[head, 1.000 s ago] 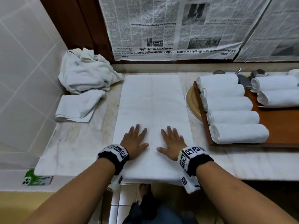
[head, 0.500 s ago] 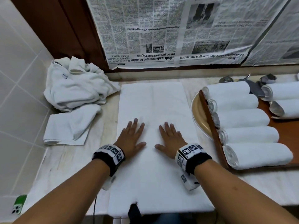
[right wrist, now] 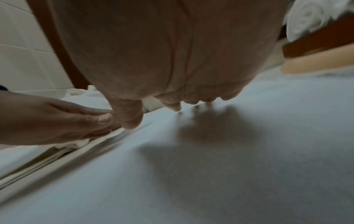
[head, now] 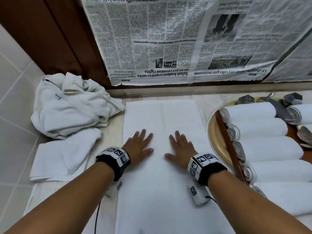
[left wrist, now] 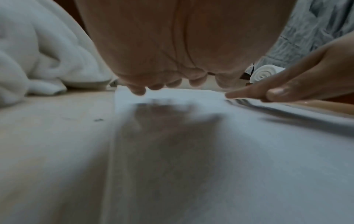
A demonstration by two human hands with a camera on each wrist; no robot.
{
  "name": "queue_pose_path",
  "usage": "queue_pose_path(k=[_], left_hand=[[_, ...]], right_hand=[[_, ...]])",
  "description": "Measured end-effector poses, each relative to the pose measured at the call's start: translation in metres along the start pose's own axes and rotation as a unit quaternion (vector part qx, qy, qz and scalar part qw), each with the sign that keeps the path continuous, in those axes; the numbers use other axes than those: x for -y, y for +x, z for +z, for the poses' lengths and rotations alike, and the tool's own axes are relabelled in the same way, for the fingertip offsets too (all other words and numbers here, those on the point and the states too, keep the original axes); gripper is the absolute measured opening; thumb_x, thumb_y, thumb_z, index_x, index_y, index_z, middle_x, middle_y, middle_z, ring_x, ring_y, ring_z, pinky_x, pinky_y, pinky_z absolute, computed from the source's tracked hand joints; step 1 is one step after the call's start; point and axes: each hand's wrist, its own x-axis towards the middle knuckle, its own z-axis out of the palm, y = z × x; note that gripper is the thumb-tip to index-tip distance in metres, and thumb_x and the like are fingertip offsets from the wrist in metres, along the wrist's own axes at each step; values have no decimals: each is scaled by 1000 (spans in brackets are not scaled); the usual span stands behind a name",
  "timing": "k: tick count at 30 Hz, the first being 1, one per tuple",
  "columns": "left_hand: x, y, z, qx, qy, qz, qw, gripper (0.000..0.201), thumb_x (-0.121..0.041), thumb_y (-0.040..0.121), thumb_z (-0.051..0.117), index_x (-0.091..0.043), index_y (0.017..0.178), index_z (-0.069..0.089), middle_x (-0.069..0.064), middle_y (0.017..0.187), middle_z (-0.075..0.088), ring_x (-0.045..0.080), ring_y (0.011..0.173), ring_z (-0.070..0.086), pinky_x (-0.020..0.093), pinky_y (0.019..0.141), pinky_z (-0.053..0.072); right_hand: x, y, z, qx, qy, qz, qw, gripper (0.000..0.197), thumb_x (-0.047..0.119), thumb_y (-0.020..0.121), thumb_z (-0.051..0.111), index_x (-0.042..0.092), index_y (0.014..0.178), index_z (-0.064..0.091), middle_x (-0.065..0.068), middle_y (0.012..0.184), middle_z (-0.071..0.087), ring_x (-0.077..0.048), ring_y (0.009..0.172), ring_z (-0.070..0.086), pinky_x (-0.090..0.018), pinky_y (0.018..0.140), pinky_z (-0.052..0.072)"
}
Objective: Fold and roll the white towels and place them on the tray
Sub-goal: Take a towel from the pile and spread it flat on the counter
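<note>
Head view: both hands, left hand [head: 138, 144] and right hand [head: 181, 147], stay spread flat, now farther up the towel [head: 162, 183].

I see a bathroom: tiled wall [head: 15, 92], a marble surface [head: 108, 142], a basin [head: 213, 132] and taps [head: 246, 99].
</note>
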Motion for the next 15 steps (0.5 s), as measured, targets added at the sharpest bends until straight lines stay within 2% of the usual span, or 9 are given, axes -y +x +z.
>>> queue_pose_path(k=[3, 5, 6, 7, 9, 11, 12, 13, 15], left_hand=[[35, 6, -3, -5, 11, -87, 996, 81, -73, 90, 17, -33, 155, -11, 5, 161, -25, 30, 150, -11, 49, 118, 7], [55, 8, -13, -27, -5, -170, 985, 76, -66, 96, 22, -31, 155, -12, 6, 161, -25, 30, 150, -13, 49, 120, 1], [56, 11, -21, -42, -5, -189, 981, 76, -64, 97, 24, -29, 155, -12, 7, 161, -25, 31, 150, -14, 48, 120, -1], [54, 18, -28, -68, -3, -184, 981, 77, -64, 97, 25, -27, 155, -12, 8, 161, -24, 31, 150, -15, 47, 120, -1], [36, 33, -39, -101, 6, -118, 988, 78, -66, 96, 21, -26, 155, -11, 8, 161, -23, 30, 150, -15, 47, 120, 0], [18, 48, -41, -63, 3, -34, 997, 81, -72, 90, 12, -29, 155, -8, 6, 162, -22, 29, 150, -14, 47, 119, 0], [16, 52, -38, -36, -8, -11, 999, 79, -72, 90, 14, -32, 155, -7, 4, 161, -23, 28, 150, -15, 48, 119, -1], [20, 56, -33, -18, -20, -6, 1000, 76, -70, 93, 19, -35, 155, -8, 1, 160, -26, 27, 150, -17, 50, 118, -2], [41, 61, -28, -31, -41, -46, 998, 81, -75, 89, 25, -41, 152, -13, -4, 157, -32, 23, 148, -21, 52, 117, -3]], right_hand=[[-31, 4, -6, -23, -4, 55, 998, 87, 65, 96, 34, 26, 155, -17, -2, 158, -33, -26, 149, -21, -48, 120, -3], [-43, 7, -17, -45, 9, 109, 993, 89, 64, 96, 34, 22, 155, -16, -7, 159, -31, -28, 150, -19, -47, 121, -1], [-43, 11, -22, -57, 14, 125, 990, 89, 63, 96, 35, 20, 156, -15, -9, 159, -31, -29, 150, -19, -47, 121, 0], [-38, 16, -27, -71, 16, 126, 989, 89, 61, 96, 36, 19, 156, -14, -11, 159, -30, -30, 149, -20, -47, 121, 0], [-23, 31, -34, -86, 12, 83, 993, 87, 60, 97, 37, 20, 156, -15, -11, 158, -32, -30, 148, -23, -47, 121, -3], [-9, 48, -36, -67, 12, 23, 997, 85, 59, 98, 38, 25, 156, -14, -8, 158, -33, -29, 148, -24, -47, 121, -4], [-7, 57, -36, -50, 11, 4, 999, 84, 60, 97, 37, 27, 156, -13, -6, 158, -32, -28, 149, -23, -47, 120, -4], [-9, 66, -37, -37, 2, -1, 999, 83, 62, 97, 36, 30, 156, -12, -5, 159, -32, -28, 149, -21, -48, 120, -3], [-26, 83, -42, -43, -13, 33, 998, 81, 65, 96, 34, 34, 155, -12, -3, 160, -30, -29, 150, -18, -51, 119, -2]])
